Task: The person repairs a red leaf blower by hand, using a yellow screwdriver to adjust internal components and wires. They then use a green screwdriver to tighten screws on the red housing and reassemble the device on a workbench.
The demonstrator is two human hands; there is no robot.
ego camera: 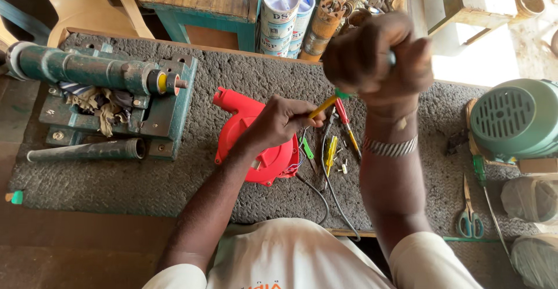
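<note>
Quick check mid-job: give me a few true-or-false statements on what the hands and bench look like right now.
1. The left hand rests on a red blower. True.
2. The right hand lies flat on the mat. False: it is raised in a fist, gripping a tool handle.
3. Scissors lie at the right of the bench. True.
4. The blower is blue. False: it is red.
5. A green vise sits at the left. True.

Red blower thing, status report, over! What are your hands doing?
Left hand resting on red blower, pinching yellow tool shaft. Right hand raised, fist closed on tool handle. Small screwdrivers and wires lie beside it.
</note>
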